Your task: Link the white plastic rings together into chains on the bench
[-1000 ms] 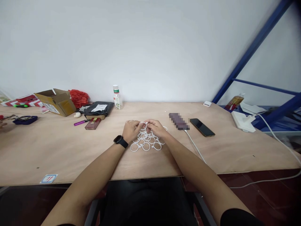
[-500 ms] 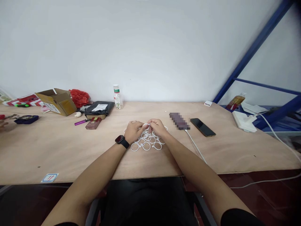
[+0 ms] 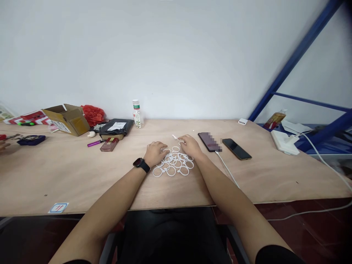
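Note:
Several thin white plastic rings (image 3: 171,171), with small clasps on some of them, lie overlapping in a loose pile on the table. My left hand (image 3: 155,153), a black watch on its wrist, rests at the pile's left side. Its fingers stretch towards the rings, apart from the thumb, and partly cover one. At the upper right edge of the pile is my right hand (image 3: 190,146), its fingers extended and the thumb apart. A ring shows between them, and a small white piece (image 3: 174,137) lies just beyond the fingertips.
Right of the pile are a phone on a white cable (image 3: 227,168) and a black phone (image 3: 236,149). Leftward stand a maroon box (image 3: 109,144), a purple lighter (image 3: 95,143), a black parcel (image 3: 117,127), a bottle (image 3: 136,114) and an open carton (image 3: 67,121). Another person's hand shows far left.
My hands were together over the pile, fingers closed on a white ring. They have parted: the right has shifted right, its fingers opening, and the left slightly left. More rings are visible.

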The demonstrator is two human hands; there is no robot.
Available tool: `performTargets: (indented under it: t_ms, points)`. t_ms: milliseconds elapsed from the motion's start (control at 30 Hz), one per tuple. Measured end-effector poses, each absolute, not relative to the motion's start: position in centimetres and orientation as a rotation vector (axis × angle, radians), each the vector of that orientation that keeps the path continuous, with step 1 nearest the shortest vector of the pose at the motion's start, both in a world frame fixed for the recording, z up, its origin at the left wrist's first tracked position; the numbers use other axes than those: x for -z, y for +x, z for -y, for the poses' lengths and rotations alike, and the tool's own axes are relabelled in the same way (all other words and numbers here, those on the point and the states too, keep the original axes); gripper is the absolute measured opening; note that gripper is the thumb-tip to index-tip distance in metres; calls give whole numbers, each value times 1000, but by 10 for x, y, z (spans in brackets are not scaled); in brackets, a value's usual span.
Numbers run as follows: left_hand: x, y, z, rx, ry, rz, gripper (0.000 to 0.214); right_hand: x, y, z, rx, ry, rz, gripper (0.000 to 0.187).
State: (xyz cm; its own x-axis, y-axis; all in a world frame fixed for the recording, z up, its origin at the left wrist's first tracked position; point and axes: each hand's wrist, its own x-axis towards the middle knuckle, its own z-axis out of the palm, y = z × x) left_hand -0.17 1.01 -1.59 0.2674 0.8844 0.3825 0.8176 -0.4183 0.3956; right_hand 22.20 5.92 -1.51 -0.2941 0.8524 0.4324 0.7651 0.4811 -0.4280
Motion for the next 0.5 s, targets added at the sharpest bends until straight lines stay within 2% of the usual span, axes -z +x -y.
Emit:
performTargets:
  t_ms: [167,367,500]
  points:
    - [14,2,-5,-689,2497,-1557,34,11,234,-60,-152,-1559,2075,21]
    - [17,2,-4,-589,2547,-1427,34,18,231,-63,-393,-1378,2248,38]
    - [14,3,-3,-589,2526,-1448,34,16,223,-59,-379,-1225,2346,34]
